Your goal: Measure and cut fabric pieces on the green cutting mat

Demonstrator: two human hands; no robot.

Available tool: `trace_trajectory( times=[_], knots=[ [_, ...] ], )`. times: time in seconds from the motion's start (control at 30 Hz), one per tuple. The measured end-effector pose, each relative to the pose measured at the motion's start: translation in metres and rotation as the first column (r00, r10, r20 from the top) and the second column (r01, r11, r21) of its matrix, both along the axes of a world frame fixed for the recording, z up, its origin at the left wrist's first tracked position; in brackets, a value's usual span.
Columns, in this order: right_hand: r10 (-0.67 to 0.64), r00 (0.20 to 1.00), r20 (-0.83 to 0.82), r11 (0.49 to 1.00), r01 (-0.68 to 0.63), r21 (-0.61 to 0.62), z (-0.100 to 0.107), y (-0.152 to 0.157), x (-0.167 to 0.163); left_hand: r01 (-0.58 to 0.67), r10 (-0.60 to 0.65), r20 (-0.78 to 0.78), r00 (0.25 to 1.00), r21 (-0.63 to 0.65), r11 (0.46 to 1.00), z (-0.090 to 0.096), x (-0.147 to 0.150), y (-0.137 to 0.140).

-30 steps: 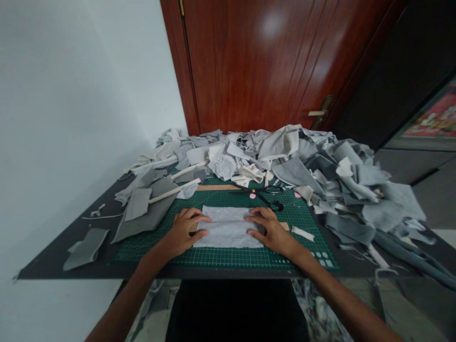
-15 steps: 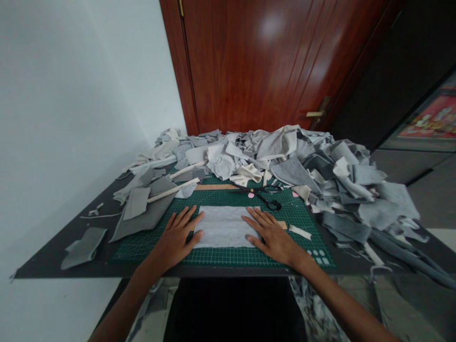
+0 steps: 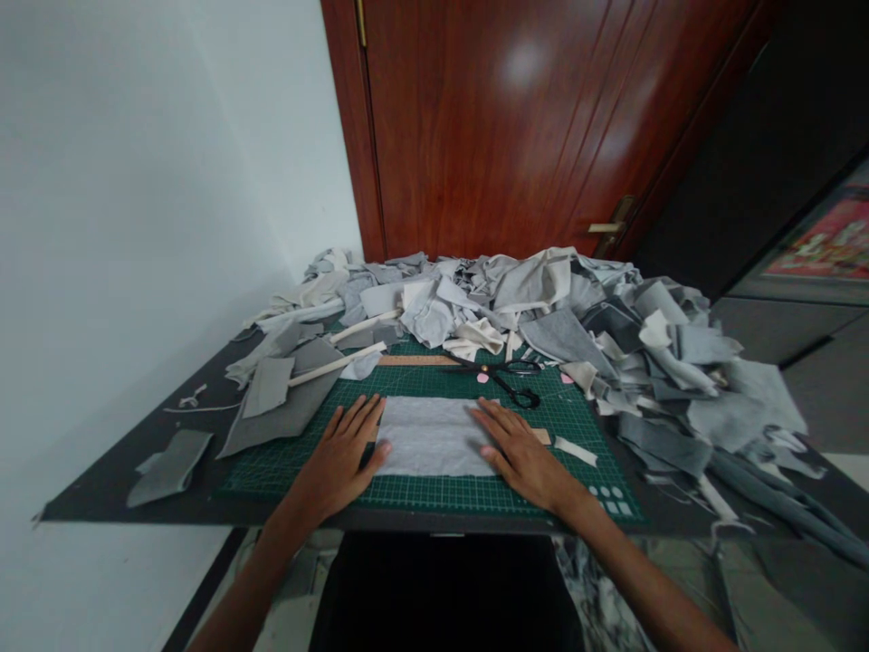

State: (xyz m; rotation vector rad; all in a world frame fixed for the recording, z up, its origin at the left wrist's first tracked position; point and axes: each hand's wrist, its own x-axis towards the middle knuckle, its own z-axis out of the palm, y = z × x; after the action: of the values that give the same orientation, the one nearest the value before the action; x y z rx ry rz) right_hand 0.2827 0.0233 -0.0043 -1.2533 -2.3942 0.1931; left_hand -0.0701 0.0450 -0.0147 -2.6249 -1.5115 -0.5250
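A light grey rectangle of cloth [image 3: 434, 436] lies flat on the green cutting mat [image 3: 434, 493]. My left hand [image 3: 348, 453] rests at the cloth's left edge, fingers stretched out and pointing away from me. At the right edge my right hand [image 3: 520, 448] lies flat, its fingertips and thumb on the cloth. Neither hand grips anything. Just beyond the cloth is a pair of black scissors [image 3: 484, 369], blades pointing left. A wooden ruler [image 3: 414, 360] lies behind, partly under the scissors. Part of another wooden strip shows by my right hand.
A heap of grey and cream fabric scraps [image 3: 434, 312] spans the back and right of the dark table [image 3: 88, 484]. Folded grey pieces [image 3: 272, 388] lie at the left. A cream strip [image 3: 576, 450] sits right of my right hand. A wooden door [image 3: 475, 136] stands behind.
The whole view has shifted slightly. My right hand has eased a little to the right relative to the cloth. The cloth stays flat between both hands.
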Motion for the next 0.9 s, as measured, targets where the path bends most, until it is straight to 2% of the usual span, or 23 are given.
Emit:
trace_trajectory(
  times=[0.17,0.27,0.37,0.47,0.53,0.6,0.9],
  knots=[
    [-0.001,0.998,-0.065,0.996,0.008,0.093,0.014,0.025,-0.010,-0.016,0.016,0.021,1.000,0.006,1.000,-0.002,0.000,0.000],
    [-0.005,0.998,-0.055,0.991,0.012,0.135,0.024,0.057,-0.023,-0.017,0.017,0.037,0.999,0.005,1.000,-0.002,0.000,0.000],
    [0.002,1.000,-0.030,0.994,0.001,0.113,0.031,0.095,-0.043,-0.036,0.036,0.081,0.996,-0.002,0.999,-0.004,0.000,0.001],
    [-0.026,0.994,0.106,0.997,0.018,0.073,0.037,0.127,-0.068,-0.061,0.065,0.155,0.986,-0.027,0.998,-0.004,-0.001,-0.001],
    [-0.042,0.966,0.254,0.998,0.028,0.056,0.041,0.142,-0.084,-0.074,0.084,0.217,0.972,-0.051,0.996,-0.002,-0.001,-0.003],
    [-0.040,0.942,0.332,0.999,0.028,0.042,0.046,0.153,-0.098,-0.080,0.098,0.289,0.952,-0.072,0.994,-0.001,-0.001,-0.005],
    [0.035,0.893,0.449,0.998,-0.053,0.026,0.058,0.186,-0.135,-0.120,0.184,0.558,0.809,-0.150,0.981,0.001,-0.002,-0.006]
  ],
)
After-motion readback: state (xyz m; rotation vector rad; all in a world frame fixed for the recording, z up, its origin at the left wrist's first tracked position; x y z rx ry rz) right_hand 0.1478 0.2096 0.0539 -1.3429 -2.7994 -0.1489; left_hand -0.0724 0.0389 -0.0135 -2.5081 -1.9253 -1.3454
